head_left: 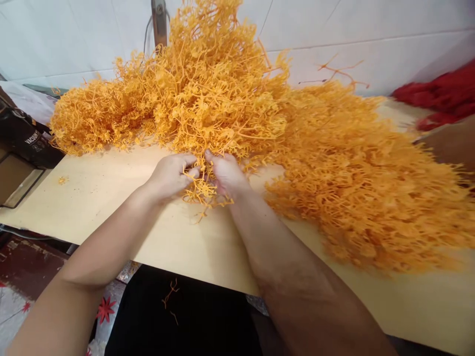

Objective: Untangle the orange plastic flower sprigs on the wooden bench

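Observation:
A big heap of tangled orange-yellow plastic flower pieces (222, 94), with thin branching stems, spreads over the pale wooden table (100, 193). At its front edge, my left hand (173, 174) is closed with thumb and fingers on a small cluster of these plastic flower pieces (204, 189). Close beside it, my right hand (227, 173) grips the same cluster from the right. Strands of the cluster hang down between both hands, over the tabletop. What exactly each fingertip pinches is partly hidden by the strands.
Red material (441, 94) lies at the back right. A black box with white lettering (27, 136) stands at the left end. Behind the heap rise a metal post (159, 22) and a white tiled wall (74, 34). A red star-shaped piece (106, 309) lies below the table.

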`<act>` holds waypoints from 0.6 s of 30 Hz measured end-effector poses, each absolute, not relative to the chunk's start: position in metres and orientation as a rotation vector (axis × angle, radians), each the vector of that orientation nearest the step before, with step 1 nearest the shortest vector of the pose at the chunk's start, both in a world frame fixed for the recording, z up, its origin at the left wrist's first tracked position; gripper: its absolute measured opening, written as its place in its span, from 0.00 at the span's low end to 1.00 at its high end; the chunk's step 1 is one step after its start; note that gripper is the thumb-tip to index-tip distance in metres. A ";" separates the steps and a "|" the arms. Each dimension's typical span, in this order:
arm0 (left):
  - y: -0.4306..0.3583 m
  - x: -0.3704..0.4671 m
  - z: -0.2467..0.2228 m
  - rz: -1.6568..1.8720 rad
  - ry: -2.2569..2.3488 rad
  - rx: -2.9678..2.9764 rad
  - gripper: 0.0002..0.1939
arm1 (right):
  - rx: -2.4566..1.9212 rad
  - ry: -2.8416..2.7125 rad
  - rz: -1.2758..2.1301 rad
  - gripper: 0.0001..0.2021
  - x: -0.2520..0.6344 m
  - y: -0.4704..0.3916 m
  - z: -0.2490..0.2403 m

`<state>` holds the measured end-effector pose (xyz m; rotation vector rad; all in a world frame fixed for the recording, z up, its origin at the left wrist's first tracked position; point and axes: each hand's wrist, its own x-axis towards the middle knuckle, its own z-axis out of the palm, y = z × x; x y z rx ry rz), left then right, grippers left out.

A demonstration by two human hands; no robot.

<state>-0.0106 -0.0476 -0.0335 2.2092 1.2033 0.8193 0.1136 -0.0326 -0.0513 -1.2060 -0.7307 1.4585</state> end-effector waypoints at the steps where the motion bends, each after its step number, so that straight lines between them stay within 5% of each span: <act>1: -0.047 -0.010 -0.035 0.835 1.163 2.135 0.09 | -1.203 -0.726 1.458 0.03 0.114 -0.032 -0.051; 9: -0.038 0.003 -0.046 0.966 1.041 1.282 0.19 | -1.089 -0.823 1.537 0.05 0.123 -0.030 -0.051; 18: -0.038 -0.002 -0.050 0.961 0.921 1.276 0.22 | -0.986 -0.903 1.589 0.08 0.121 -0.034 -0.050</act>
